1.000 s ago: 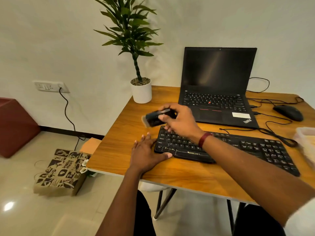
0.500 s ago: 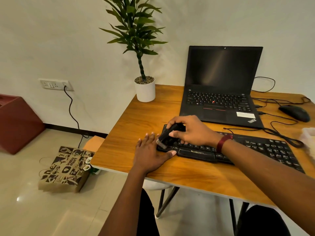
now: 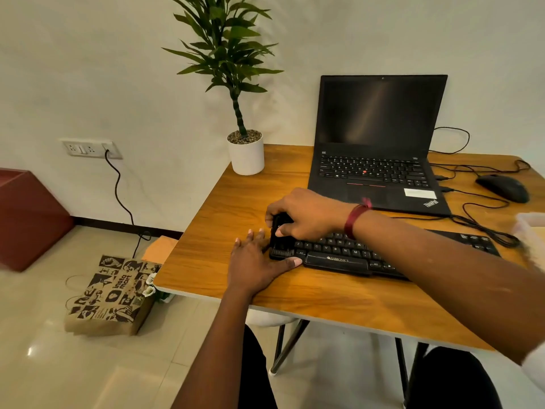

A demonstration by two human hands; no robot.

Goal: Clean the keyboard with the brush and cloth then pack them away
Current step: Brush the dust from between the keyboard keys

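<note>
A black keyboard (image 3: 339,255) lies on the wooden desk (image 3: 236,202) in front of me. My right hand (image 3: 306,214) grips a small black brush (image 3: 278,234), which stands on end with its bristles down on the keyboard's left end. My left hand (image 3: 253,261) lies flat on the desk, fingers apart, with its thumb against the keyboard's front left corner. No cloth is clearly visible.
An open black laptop (image 3: 377,149) stands behind the keyboard. A black mouse (image 3: 502,187) and cables lie at the right. A potted plant (image 3: 246,152) is at the back left corner. A pale container (image 3: 530,228) shows at the right edge. A paper bag (image 3: 109,293) sits on the floor.
My right hand brought the brush down from above the desk onto the keyboard's left end and turned it more upright. My left hand stayed at the keyboard's corner.
</note>
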